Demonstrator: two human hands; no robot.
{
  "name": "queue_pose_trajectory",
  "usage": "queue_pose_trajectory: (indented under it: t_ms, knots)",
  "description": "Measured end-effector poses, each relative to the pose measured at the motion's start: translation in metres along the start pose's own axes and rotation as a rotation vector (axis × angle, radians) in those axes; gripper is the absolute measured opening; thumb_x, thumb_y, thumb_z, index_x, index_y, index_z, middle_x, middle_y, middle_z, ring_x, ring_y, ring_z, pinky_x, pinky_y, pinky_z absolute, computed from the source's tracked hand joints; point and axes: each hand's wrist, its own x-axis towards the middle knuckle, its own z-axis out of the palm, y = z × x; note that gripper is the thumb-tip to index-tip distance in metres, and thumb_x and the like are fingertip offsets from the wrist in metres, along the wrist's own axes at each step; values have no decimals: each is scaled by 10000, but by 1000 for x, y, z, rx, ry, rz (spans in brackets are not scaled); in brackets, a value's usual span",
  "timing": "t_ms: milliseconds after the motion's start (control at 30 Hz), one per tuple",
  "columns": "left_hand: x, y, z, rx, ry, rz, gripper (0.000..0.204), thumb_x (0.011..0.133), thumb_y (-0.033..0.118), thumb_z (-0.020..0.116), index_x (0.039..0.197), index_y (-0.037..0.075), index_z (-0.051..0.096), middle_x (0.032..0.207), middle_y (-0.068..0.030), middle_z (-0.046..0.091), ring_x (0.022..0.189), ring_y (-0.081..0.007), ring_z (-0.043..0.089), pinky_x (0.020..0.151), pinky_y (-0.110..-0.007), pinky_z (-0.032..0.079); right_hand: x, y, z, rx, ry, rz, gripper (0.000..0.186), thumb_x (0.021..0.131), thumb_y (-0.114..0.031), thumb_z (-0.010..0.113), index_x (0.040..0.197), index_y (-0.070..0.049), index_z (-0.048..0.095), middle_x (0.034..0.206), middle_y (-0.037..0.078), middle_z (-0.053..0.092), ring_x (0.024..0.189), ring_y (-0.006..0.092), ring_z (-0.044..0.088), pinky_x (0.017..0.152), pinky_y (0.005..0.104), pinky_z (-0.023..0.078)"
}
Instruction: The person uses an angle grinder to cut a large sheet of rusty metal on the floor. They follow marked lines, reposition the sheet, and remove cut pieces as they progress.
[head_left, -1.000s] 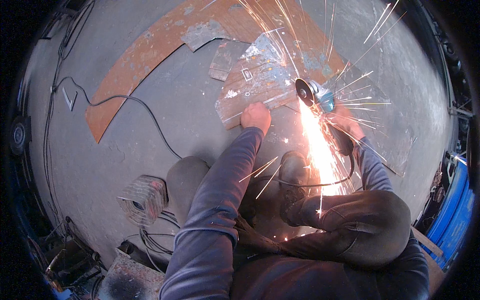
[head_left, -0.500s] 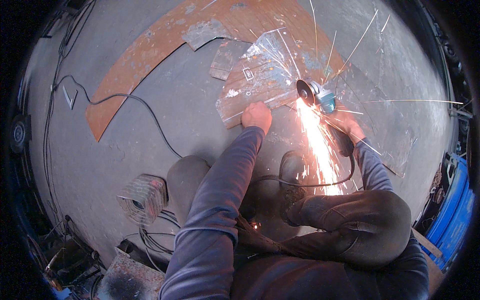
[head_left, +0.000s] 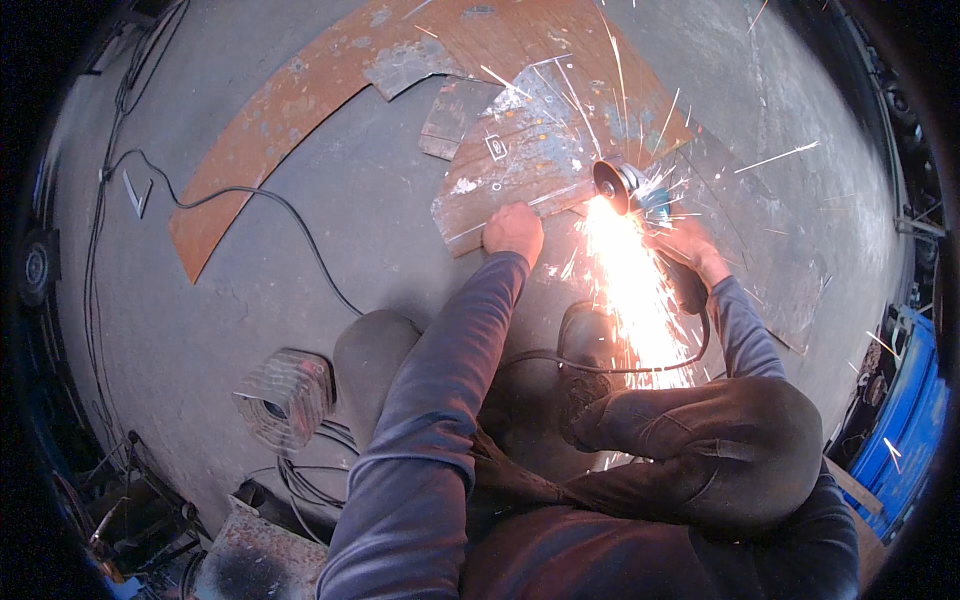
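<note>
My left hand presses down on the near edge of a scuffed grey metal plate lying on the concrete floor. My right hand grips an angle grinder, its disc against the plate's right edge. A bright stream of sparks sprays back toward my knee and boot. The grinder's black cable loops across my leg.
A long curved rusty steel strip arcs across the floor behind the plate. Another flat sheet lies to the right. A small metal block and cables lie at left. A blue object stands at the right edge.
The spark stream keeps shifting shape and spread. The grinder and both hands stay almost where they were on the plate.
</note>
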Motion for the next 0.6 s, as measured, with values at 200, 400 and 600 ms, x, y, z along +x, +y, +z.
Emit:
queue_pose_trajectory:
  t_ms: [200, 400, 600]
  knots:
    - [-2, -4, -2, -3, 2, -19, 338, 962, 366, 689, 1066, 50, 753, 1074, -210, 755, 1053, -371, 728, 913, -466, 578, 0, -8, 6, -39, 5, 139, 844, 641, -384, 795, 1372, -22, 579, 1248, 272, 697, 1144, 412, 688, 951, 457, 546]
    - [0, -10, 3, 3, 10, -5, 336, 961, 362, 688, 1065, 48, 753, 1080, -202, 756, 1056, -360, 727, 914, -461, 578, 2, -7, 6, -38, -24, 178, 852, 638, -373, 795, 1379, -14, 576, 1237, 259, 707, 1113, 419, 695, 937, 456, 551]
    - [-1, -4, 4, 34, -15, 20, 331, 965, 353, 679, 1062, 46, 752, 1078, -195, 757, 1049, -353, 727, 911, -461, 579, 4, 11, 7, 86, 33, -26, 818, 642, -317, 820, 1367, -25, 579, 1186, 214, 729, 1073, 340, 708, 946, 419, 540]
